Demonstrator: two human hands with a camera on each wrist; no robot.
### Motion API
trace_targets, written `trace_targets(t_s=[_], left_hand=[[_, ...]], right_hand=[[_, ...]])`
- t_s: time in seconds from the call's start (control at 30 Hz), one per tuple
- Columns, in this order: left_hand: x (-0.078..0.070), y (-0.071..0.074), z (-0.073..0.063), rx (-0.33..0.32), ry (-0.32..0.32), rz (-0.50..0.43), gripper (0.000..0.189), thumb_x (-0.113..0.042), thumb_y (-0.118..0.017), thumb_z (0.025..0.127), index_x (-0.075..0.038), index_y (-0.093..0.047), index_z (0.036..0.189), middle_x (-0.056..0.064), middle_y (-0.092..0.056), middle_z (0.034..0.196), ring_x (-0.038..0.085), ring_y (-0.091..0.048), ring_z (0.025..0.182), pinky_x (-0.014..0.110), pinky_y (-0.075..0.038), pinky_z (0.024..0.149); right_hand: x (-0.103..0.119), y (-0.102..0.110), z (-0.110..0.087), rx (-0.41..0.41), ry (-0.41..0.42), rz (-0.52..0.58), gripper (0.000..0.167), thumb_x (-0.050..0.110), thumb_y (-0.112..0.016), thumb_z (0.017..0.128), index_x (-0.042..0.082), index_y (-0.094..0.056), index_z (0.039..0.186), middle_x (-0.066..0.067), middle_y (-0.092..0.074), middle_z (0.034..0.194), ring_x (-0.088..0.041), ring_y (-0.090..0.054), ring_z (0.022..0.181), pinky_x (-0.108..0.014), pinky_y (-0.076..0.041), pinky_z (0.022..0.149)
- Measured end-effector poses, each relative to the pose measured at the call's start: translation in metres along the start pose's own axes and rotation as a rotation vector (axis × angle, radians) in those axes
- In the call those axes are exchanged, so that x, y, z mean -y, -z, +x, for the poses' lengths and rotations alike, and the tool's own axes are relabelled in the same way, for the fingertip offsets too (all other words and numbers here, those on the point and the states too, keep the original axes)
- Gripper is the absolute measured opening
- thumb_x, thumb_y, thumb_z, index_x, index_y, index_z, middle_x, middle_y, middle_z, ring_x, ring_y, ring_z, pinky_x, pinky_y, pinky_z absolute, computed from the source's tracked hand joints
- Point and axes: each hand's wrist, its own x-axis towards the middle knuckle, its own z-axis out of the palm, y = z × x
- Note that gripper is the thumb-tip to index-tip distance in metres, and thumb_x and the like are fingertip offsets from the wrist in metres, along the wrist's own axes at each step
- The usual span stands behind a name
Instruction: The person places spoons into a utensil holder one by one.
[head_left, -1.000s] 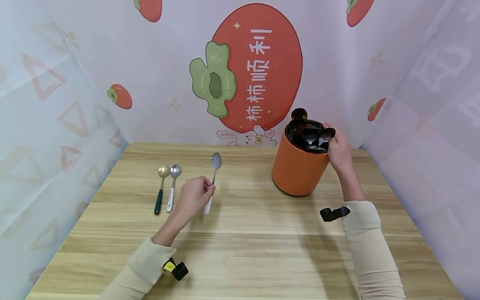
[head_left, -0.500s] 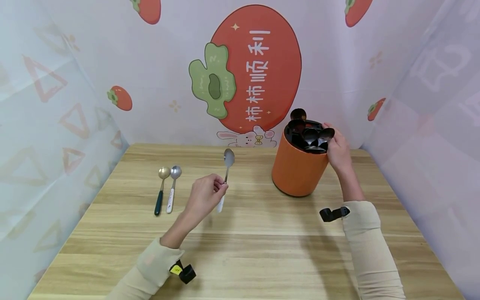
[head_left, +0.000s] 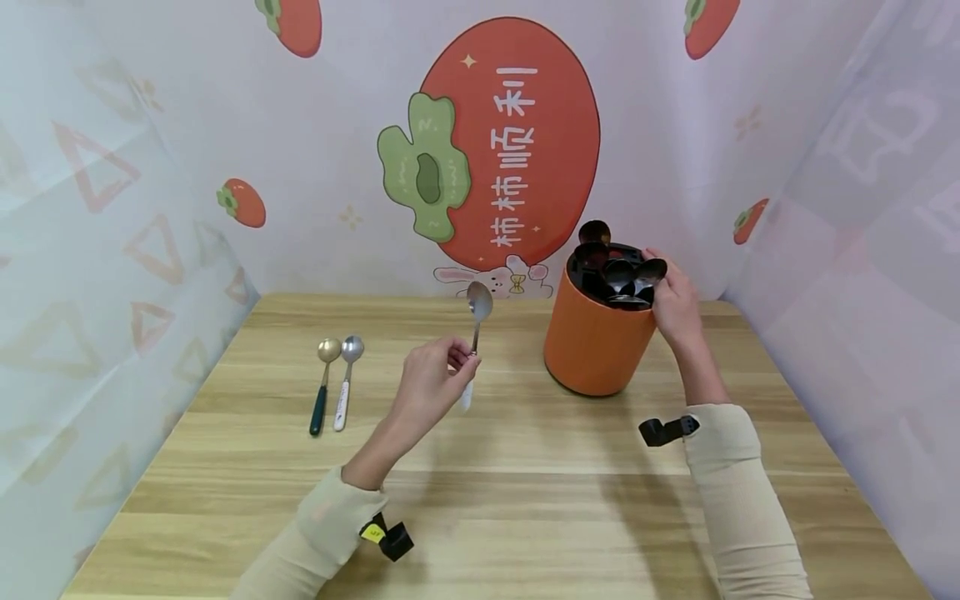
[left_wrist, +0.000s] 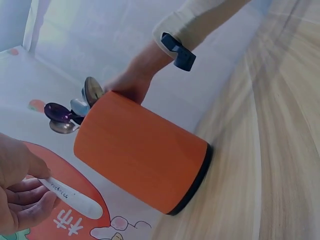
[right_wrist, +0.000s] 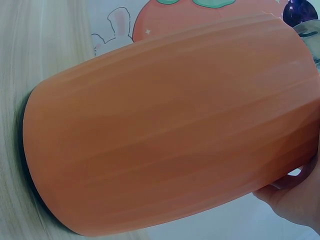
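My left hand pinches a spoon with a metal bowl and a white handle. The spoon is raised off the table, bowl up, left of the orange utensil holder. In the left wrist view, small dark lettering shows on its white handle. My right hand grips the holder at the right of its rim; part of that hand is hidden behind it. Several dark and metal spoons stick out of the holder's black top, bowls up. The holder's orange wall fills most of the right wrist view.
On the left of the wooden table lie two spoons side by side: a gold-toned one with a dark green handle and a silver one with a white handle. Printed cloth encloses the table at the back and sides.
My left hand has moved right with the spoon and lifted it, bringing it nearer the orange holder. My right hand and the holder have stayed in place.
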Motion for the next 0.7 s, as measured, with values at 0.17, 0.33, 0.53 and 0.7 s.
trace_targets(t_s=[0.17, 0.33, 0.53, 0.7], left_hand=[[-0.006, -0.003, 0.005, -0.032, -0.036, -0.016, 0.009, -0.009, -0.074, 0.089, -0.002, -0.067, 0.09, 0.006, -0.069, 0.078, 0.015, -0.065, 0.071, 0.021, -0.057, 0.061], [-0.012, -0.006, 0.011, -0.061, -0.078, -0.034, 0.013, -0.01, -0.075, 0.088, -0.001, -0.068, 0.092, 0.008, -0.07, 0.08, 0.016, -0.066, 0.072, 0.023, -0.058, 0.061], [-0.02, -0.005, 0.018, -0.089, -0.084, -0.077, 0.014, -0.012, -0.076, 0.088, -0.001, -0.068, 0.093, 0.009, -0.071, 0.082, 0.018, -0.068, 0.075, 0.026, -0.059, 0.062], [-0.029, -0.008, 0.026, -0.098, -0.101, -0.107, 0.013, -0.01, -0.075, 0.088, 0.0, -0.068, 0.094, 0.01, -0.07, 0.083, 0.02, -0.067, 0.076, 0.025, -0.06, 0.063]], right_hand=[[0.0, 0.001, 0.0, 0.002, -0.009, 0.006, 0.048, 0.017, -0.029, 0.105, -0.002, -0.046, 0.145, -0.019, -0.038, 0.157, -0.036, -0.029, 0.149, -0.052, -0.02, 0.124], [0.002, 0.001, -0.001, 0.004, -0.017, -0.003, 0.048, 0.018, -0.029, 0.105, 0.0, -0.047, 0.146, -0.017, -0.039, 0.158, -0.035, -0.03, 0.149, -0.051, -0.021, 0.124], [0.002, -0.001, -0.001, 0.015, -0.01, 0.0, 0.048, 0.015, -0.029, 0.104, -0.001, -0.047, 0.146, -0.017, -0.04, 0.157, -0.035, -0.031, 0.149, -0.051, -0.021, 0.124], [0.002, 0.0, -0.001, 0.009, -0.011, -0.009, 0.049, 0.017, -0.029, 0.104, -0.001, -0.047, 0.146, -0.018, -0.04, 0.157, -0.036, -0.03, 0.149, -0.052, -0.021, 0.123]])
